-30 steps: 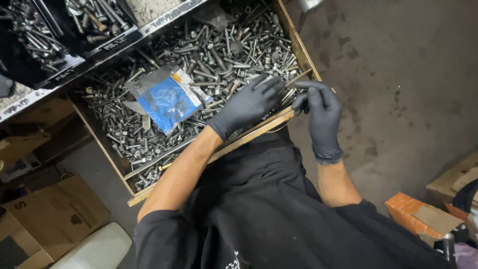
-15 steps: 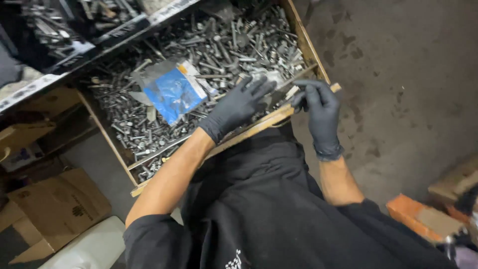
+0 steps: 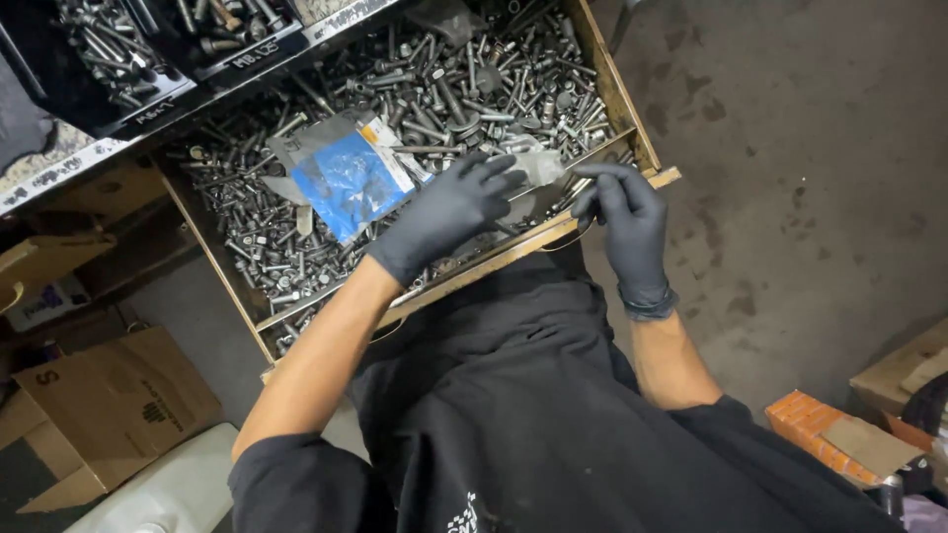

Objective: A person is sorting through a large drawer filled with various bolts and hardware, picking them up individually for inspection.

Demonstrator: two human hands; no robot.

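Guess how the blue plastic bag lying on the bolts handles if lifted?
The crinkled blue plastic bag probably flops and sags, since its film looks wrinkled. It likely slides easily off the loose grey metal bolts. Its weight is unclear, as its contents are hidden.

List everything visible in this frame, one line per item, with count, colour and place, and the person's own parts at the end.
wooden drawer: one, light wood, pulled open at centre.
loose bolts: too many to count, grey metal, filling the drawer.
blue packet: one, blue and clear, lying on the bolts.
upper bins: at least two, dark, holding bolts, top left.
cardboard boxes: several, brown, on the floor at left.
orange box: one, lower right.
concrete floor: grey, stained, at right.
left hand: black glove, spread over the bolts.
right hand: black glove, at the drawer's front edge.
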